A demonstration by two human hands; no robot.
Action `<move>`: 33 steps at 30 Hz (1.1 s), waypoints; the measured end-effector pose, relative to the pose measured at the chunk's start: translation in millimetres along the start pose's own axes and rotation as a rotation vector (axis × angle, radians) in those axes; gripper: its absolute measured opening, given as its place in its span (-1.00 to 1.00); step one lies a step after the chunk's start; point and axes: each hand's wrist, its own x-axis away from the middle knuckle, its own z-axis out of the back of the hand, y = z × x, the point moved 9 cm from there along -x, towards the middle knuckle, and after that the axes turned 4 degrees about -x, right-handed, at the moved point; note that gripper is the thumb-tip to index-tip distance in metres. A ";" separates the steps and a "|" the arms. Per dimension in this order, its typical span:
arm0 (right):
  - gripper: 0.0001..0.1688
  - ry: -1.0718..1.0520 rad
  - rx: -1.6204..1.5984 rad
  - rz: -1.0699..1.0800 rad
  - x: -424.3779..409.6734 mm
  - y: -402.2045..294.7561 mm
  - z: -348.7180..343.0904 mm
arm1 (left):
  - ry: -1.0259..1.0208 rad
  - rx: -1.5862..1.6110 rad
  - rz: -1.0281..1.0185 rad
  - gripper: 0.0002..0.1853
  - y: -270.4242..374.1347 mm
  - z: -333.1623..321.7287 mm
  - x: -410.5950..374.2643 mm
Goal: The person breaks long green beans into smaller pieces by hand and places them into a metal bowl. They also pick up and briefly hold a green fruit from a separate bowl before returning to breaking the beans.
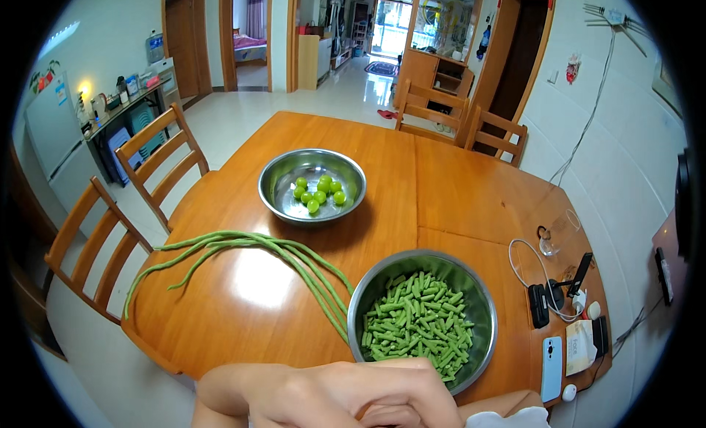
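My left hand [342, 392] is large at the bottom edge, bent at the wrist, with its fingers curled under. Whether anything is in it cannot be seen. It overlaps the near rim of a stainless steel bowl [485, 317] of cut green bean pieces [419, 317]. To the right, part of my right arm [504, 401] shows beside white cloth; the right hand is hidden or cut off by the frame. Several whole long beans [265, 240] lie left of this bowl, their right ends against its side. Farther back, another stainless steel bowl [270, 196] contains several green grapes [320, 196].
The wooden table [375, 251] holds a light blue phone [551, 367], a tissue pack [580, 345], a clear cup [557, 235], a black stand [576, 276] and a white cable [515, 257] at the right. Wooden chairs [165, 158] stand at the left and far sides.
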 end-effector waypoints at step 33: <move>-0.78 -0.039 -0.002 -0.035 -1.3 3.3 -1.6 | 0.012 0.087 0.142 -0.71 -2.4 16.7 -0.2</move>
